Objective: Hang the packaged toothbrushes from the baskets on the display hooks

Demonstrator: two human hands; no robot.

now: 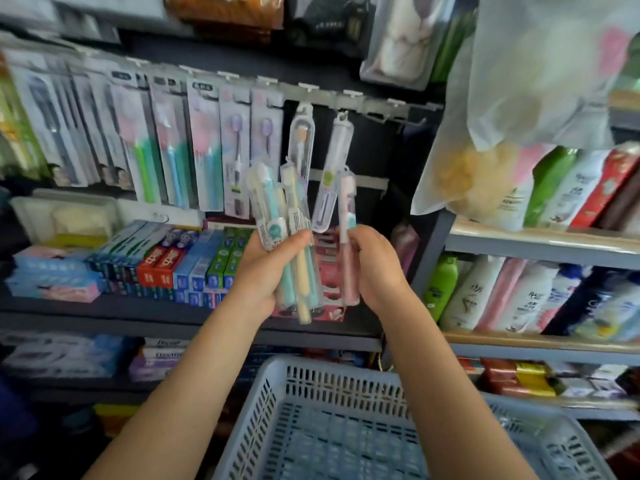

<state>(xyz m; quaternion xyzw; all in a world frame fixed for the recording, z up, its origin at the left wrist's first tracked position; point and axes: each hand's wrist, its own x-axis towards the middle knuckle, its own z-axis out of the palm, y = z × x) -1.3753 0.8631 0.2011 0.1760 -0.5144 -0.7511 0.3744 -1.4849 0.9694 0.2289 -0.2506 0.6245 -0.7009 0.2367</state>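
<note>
Closest to the person, low down under both arms, sits a blue basket (332, 403). The part of it that shows looks bare inside, so it seems most of the brushes have come out of it. A second basket (561, 441) pokes in just to the right of it, and I cannot see into it.

Up above the baskets are the two hands. The left hand (266, 271) has its grip closed around a bunch of packaged toothbrushes (294, 244), with a green one and a yellow one in clear cases. The right hand (374, 268) has its grip pinched on one pink toothbrush (346, 237), standing upright just beside the bunch, as if being taken away from it.

Just past the hands, and a little higher, two clear-cased brushes (301, 140) hang on the display hooks (343, 114) of a rail. To the left of them the hooks are full of carded toothbrushes (204, 147). To the right of the hanging pair, some hooks (391, 112) look bare.

So the job looks partly done. Some brushes are up. The bunch in the left hand and the pink one are not hung yet. I think the pink one goes next, on a bare hook up and to the right.

Below the rail, behind the hands, a shelf holds toothpaste boxes (162, 261).
</note>
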